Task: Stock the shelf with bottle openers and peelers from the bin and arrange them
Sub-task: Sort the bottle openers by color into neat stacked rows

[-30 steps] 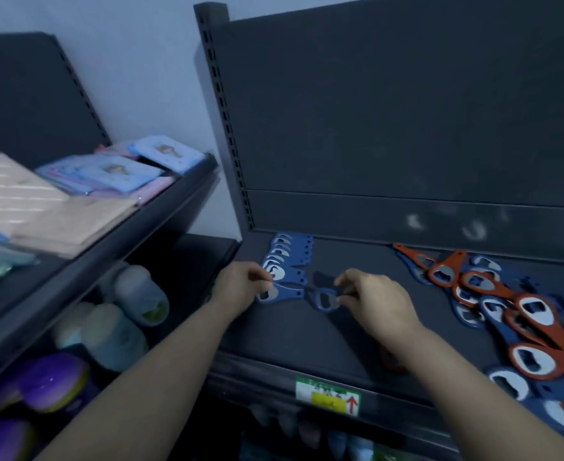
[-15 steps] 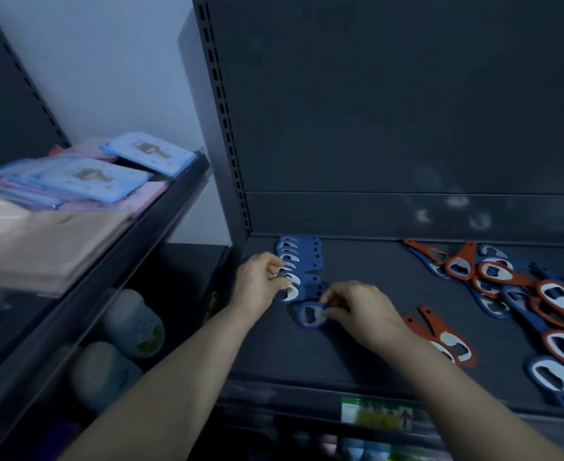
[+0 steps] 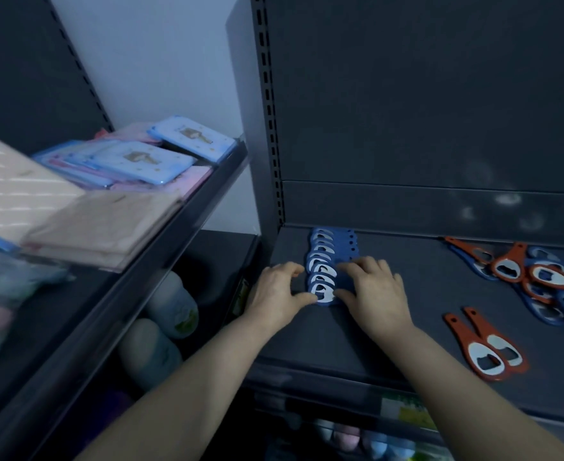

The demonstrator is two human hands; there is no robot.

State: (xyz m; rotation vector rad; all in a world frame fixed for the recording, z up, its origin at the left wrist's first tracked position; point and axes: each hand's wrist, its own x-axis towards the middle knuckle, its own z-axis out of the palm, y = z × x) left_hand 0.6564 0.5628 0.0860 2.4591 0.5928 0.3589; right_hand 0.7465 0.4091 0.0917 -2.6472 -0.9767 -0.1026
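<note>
The overlapped row of blue bottle openers lies at the shelf's left end. The left hand and right hand flank it, fingers loose, gripping nothing. Flat, stiff and light, the openers probably slide easily, so nudging their edges suits.

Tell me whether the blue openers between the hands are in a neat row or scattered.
Neat row: the blue openers overlap in one line, left hand and right hand flanking it.

Both forearms reach toward 12 o'clock. The left hand is palm-down, fingers arched, thumb pointing to 3 o'clock. The right hand, at its 3 o'clock, lies palm-down, fingers relaxed.
</note>
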